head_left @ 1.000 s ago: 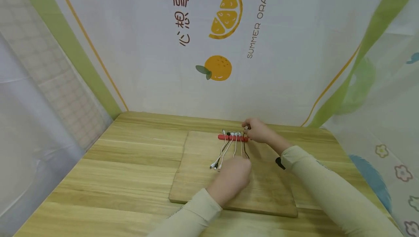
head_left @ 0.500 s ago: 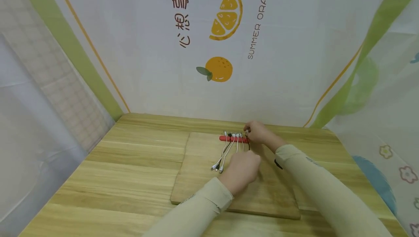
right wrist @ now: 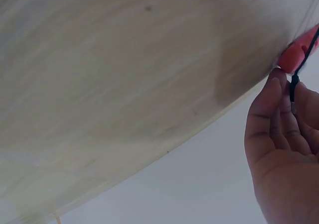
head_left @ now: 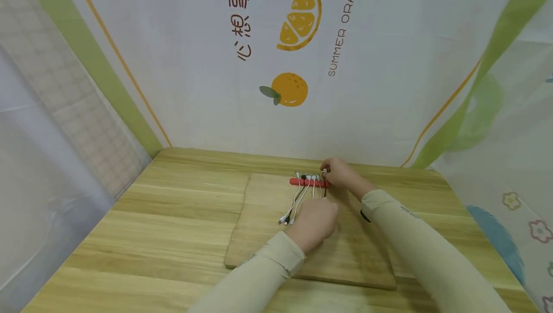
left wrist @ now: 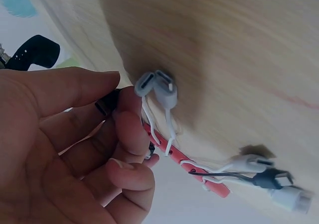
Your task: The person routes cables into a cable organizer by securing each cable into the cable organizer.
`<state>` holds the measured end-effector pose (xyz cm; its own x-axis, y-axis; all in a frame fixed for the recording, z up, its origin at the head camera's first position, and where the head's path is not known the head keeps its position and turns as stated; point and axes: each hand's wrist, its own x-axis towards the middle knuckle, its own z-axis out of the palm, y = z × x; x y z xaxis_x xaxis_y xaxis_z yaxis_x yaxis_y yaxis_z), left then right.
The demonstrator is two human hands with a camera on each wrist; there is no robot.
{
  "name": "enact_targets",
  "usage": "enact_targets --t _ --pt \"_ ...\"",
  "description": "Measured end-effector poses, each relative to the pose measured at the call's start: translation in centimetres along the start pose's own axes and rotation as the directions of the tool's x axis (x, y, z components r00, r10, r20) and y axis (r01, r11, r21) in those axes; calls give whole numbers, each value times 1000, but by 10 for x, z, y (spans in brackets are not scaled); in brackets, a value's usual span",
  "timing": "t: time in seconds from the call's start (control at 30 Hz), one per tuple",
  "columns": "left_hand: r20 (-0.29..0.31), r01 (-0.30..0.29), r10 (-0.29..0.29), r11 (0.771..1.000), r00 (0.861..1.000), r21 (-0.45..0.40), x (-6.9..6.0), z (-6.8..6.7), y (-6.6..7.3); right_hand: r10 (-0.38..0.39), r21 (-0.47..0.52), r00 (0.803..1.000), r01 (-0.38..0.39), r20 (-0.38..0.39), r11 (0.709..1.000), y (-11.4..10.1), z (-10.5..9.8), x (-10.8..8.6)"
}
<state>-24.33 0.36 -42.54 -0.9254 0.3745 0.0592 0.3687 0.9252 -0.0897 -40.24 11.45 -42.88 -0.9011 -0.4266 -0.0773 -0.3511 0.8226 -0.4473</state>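
Observation:
A red cable-organizer strip point(head_left: 294, 181) lies at the back of a wooden board, with several white cables point(left wrist: 172, 127) and black ones running through it. Thumb and fingers of my left hand point(head_left: 314, 222) pinch the black connector point(left wrist: 105, 103) of the rightmost black cable, in front of the strip. Behind the strip's right end, my right hand point(head_left: 341, 174) holds that cable's other plug point(right wrist: 293, 92). In the right wrist view its fingertips are close against the strip's red end point(right wrist: 293, 58). White connectors point(left wrist: 164, 90) hang beside my left fingertips.
The wooden board point(head_left: 259, 246) rests on a wood-grain table point(head_left: 164, 236). A white curtain printed with oranges point(head_left: 207, 102) hangs behind the table's back edge. Loose white and black cable ends point(head_left: 287, 220) lie left of my left hand. A black wristband point(head_left: 365, 216) is on my right wrist.
My left hand has shifted a little right, then slightly back. The black cable, curved outward a second ago, now runs straighter toward it. My right hand stays behind the strip's right end.

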Motion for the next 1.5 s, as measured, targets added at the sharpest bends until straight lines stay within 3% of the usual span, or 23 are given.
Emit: enact_targets --t 0.27,0.57,0.87,1.17,1.4,1.5 --pt "19 5 -5 1000 1000 -4 -1 -2 3 46 27 999 -46 5 999 5 2 -1" --pt "31 10 -9 1000 999 -20 -2 -4 5 44 -9 999 -44 3 999 5 3 -1" --pt "73 26 -28 999 997 22 2 -1 11 81 31 997 -81 -2 996 7 2 -4" --pt "90 14 -20 998 996 59 2 -1 14 77 -5 997 -77 -24 997 7 3 1" --pt "68 21 -27 996 997 91 -2 -3 13 65 39 998 -65 0 997 9 1 0" --pt "2 12 -12 991 1000 132 -6 2 13 65 81 997 -68 34 994 11 1 0"
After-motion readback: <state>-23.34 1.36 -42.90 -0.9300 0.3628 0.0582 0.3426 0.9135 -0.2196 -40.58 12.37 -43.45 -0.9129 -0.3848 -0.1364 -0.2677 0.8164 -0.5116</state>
